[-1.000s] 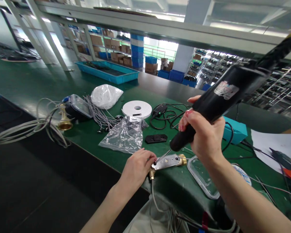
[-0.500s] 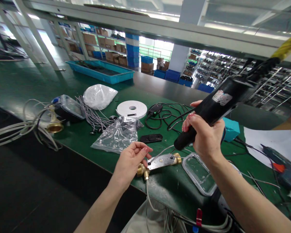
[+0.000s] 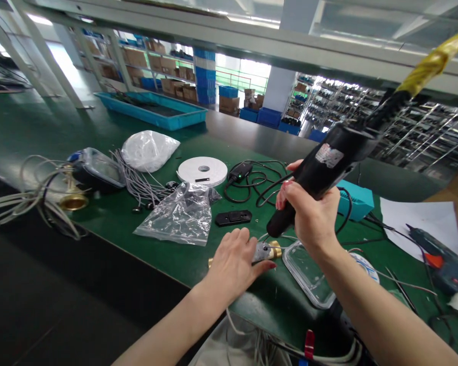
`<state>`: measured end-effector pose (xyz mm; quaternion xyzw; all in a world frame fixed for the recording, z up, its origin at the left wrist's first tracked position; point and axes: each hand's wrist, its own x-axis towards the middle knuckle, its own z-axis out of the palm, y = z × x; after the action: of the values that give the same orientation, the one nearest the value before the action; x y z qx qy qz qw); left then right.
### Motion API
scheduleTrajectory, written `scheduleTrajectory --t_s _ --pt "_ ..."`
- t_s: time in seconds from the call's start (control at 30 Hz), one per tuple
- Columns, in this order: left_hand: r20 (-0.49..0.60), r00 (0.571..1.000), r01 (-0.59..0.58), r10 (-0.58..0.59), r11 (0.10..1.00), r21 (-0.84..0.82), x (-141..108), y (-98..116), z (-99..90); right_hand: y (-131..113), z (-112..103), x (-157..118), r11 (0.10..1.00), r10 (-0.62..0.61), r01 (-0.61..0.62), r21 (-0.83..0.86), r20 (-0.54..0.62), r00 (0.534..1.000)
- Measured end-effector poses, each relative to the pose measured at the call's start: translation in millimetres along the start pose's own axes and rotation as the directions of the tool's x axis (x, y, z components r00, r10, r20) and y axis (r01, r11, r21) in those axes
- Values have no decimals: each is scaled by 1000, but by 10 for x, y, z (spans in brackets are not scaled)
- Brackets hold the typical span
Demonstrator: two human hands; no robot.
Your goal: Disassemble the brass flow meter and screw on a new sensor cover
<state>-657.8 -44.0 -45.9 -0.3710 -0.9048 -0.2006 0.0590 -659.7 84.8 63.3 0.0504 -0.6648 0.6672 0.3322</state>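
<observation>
My right hand is wrapped round a black electric screwdriver with a worn sticker, its nose pointing down and left. The nose hangs over the right part of a brass pipe fitting that bears a flat metal plate. My left hand lies across the fitting from above, fingers over the far side and thumb along the near side. It covers the fitting's left part. A thin grey cable runs by the plate. Just behind is a black plastic bracket.
A clear plastic cover lies right of the fitting. Behind are a clear bag, a white tape roll and a black adapter with looped cord. A teal box and glue gun sit at right, a blue tray at the back.
My left hand has moved from a pinch near the plate's left screw to lie over the fitting, clasping it. The screwdriver stays in my right hand; the view has shifted slightly.
</observation>
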Motion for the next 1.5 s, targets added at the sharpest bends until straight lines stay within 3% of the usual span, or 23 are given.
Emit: scheduleTrajectory --t_s 0.3,0.53,0.8,1.0,1.23,1.5 --pt "73 996 -45 50 997 -65 93 -89 30 7 66 88 999 48 -47 25 -58 997" --pt "103 994 -24 29 998 -54 115 -59 -12 13 33 91 999 41 -40 17 -21 999" --pt "67 997 2 24 932 -362 190 -125 -7 -59 12 35 999 41 -41 3 -24 999" --pt "46 997 -47 66 942 -333 313 -197 84 -76 8 14 998 53 -52 16 -34 998" --pt "53 989 -114 139 937 -329 340 -217 51 -86 -45 9 1000 22 -22 21 -31 999" --pt "82 991 -64 105 914 -401 399 -199 30 -101 -99 14 1000 -8 9 28 -44 999"
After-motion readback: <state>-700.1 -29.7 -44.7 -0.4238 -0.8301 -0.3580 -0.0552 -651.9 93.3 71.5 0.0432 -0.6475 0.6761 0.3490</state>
